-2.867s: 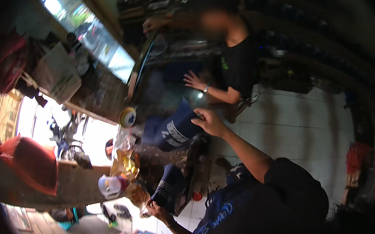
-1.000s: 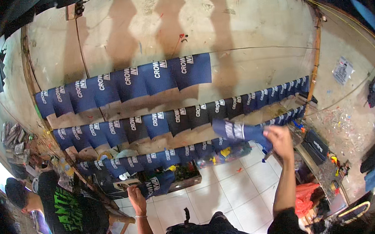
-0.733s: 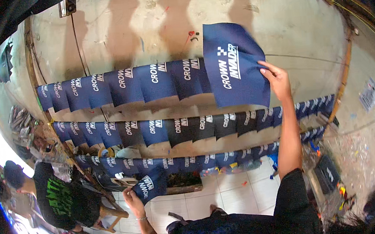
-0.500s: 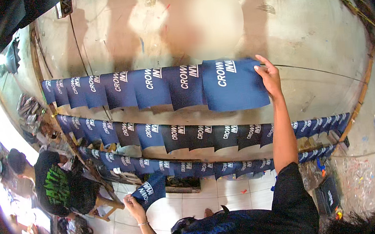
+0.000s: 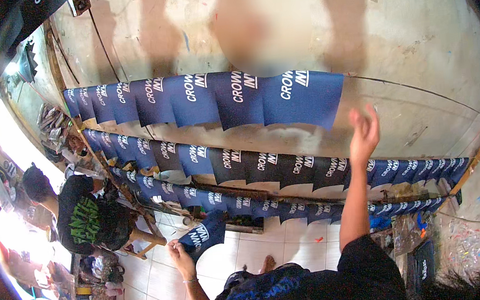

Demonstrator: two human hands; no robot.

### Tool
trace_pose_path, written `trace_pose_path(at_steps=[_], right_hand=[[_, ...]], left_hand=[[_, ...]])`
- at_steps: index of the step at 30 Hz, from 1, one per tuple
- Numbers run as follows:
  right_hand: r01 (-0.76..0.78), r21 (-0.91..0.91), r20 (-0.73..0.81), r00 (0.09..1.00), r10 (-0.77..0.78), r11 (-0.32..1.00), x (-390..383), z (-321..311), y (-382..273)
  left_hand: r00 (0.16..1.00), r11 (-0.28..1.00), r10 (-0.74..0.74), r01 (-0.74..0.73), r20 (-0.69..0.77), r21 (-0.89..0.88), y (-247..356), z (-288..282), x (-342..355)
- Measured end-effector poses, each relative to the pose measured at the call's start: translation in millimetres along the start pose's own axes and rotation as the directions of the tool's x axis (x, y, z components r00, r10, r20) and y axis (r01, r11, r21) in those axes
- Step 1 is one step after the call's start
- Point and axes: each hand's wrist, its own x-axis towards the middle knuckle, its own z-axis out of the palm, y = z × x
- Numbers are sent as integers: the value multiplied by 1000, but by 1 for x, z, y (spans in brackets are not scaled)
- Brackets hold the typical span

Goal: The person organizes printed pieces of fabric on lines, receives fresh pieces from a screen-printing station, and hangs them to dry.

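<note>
My right hand (image 5: 363,133) is raised with its fingers spread, holding nothing, just below and right of the last navy printed cloth (image 5: 304,98) hanging at the right end of the top line (image 5: 417,90). My left hand (image 5: 179,251) is low, pinching a hanging navy printed cloth (image 5: 202,236) by its edge. Several matching navy cloths (image 5: 190,97) hang in overlapping rows along the wall, with a second row (image 5: 252,163) and a third row (image 5: 239,207) beneath.
A person in a black shirt with a green print (image 5: 86,218) sits bent over on a wooden stool (image 5: 142,238) at the left. Cluttered goods (image 5: 91,277) lie on the tiled floor (image 5: 282,243). Bright daylight (image 5: 6,147) floods in at the far left.
My right hand hung the navy cloth at the right end of the top line, let go of it and dropped slightly to the right. My left hand kept its cloth low.
</note>
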Motion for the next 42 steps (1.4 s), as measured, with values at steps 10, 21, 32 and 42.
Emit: trace_pose_path(at_steps=[10,21,32,42], right_hand=[[-404,-228,883,297,362,886,-211,41,-18],[-321,-375,792,377,481,869,-218,-9,-45],[101,-206,343,939,-25,973,44,-80,-145],[-91,-41,269,958,99,995,126,-79,-13]], left_hand=[[923,712,-145,348,357,-610,77,16,-13],[838,700,-131,457,529,-549,55,-7,-43],[886,803,-112,348,451,-483,47,-9,-61],[921,828,-223,352,318,-437,45,42,-119]])
